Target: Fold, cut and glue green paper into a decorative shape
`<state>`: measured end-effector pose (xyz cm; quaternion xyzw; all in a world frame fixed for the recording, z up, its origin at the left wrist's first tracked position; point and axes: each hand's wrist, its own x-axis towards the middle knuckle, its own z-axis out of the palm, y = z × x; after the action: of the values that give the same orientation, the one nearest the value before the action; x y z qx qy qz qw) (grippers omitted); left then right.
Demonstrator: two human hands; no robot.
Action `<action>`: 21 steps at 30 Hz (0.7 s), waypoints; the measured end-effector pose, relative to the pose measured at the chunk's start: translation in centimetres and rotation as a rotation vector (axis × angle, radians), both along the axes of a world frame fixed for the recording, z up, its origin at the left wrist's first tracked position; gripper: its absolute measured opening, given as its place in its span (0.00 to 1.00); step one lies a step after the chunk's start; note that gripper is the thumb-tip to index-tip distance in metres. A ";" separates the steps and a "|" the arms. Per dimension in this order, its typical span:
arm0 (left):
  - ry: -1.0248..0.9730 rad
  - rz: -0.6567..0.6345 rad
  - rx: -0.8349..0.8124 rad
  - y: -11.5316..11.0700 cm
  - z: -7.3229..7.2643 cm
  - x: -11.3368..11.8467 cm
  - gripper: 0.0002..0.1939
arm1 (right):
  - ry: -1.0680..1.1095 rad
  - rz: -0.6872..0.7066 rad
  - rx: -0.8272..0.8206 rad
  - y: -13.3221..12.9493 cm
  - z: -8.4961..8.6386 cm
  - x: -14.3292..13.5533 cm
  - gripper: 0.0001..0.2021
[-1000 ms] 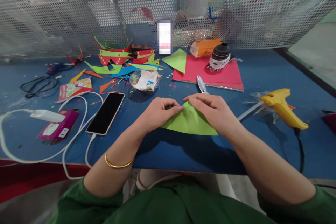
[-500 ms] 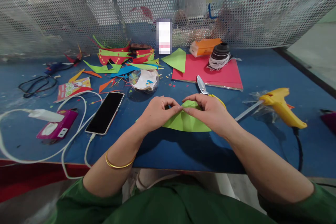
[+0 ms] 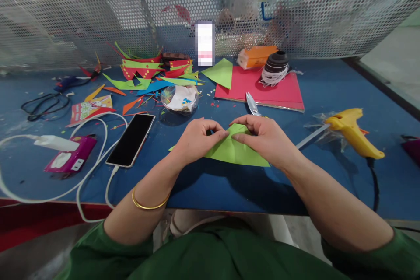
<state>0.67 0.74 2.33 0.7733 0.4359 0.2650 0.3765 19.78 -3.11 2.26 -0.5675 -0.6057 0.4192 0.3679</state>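
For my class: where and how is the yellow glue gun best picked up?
Probably by its handle, wrapped from the near right side. The glue gun lies on its side, the handle slanting towards the person and rightward, away from the pale stick at its left end. Mind the cord at the handle's tip.

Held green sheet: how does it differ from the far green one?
The held sheet is pinched by the left hand and right hand; the far sheet lies partly over the red card. Hands partly hide the held sheet; the far sheet lies uncovered. Both are light green.
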 end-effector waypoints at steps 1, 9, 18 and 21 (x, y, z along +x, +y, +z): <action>0.001 0.004 0.001 0.0 0.0 0.0 0.13 | -0.004 -0.004 0.006 0.0 0.0 0.0 0.13; -0.003 0.041 -0.034 -0.2 0.1 0.0 0.12 | 0.038 -0.022 -0.039 -0.1 -0.1 -0.1 0.14; -0.017 0.094 -0.032 -0.4 0.1 0.0 0.12 | 0.045 -0.042 -0.033 0.0 -0.2 -0.2 0.17; 0.008 0.080 -0.006 -0.4 0.2 0.1 0.10 | -0.025 -0.025 -0.010 0.1 -0.2 -0.2 0.13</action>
<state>0.81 0.38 2.54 0.7551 0.4689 0.2754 0.3662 19.54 -3.06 2.11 -0.5820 -0.6008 0.4107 0.3628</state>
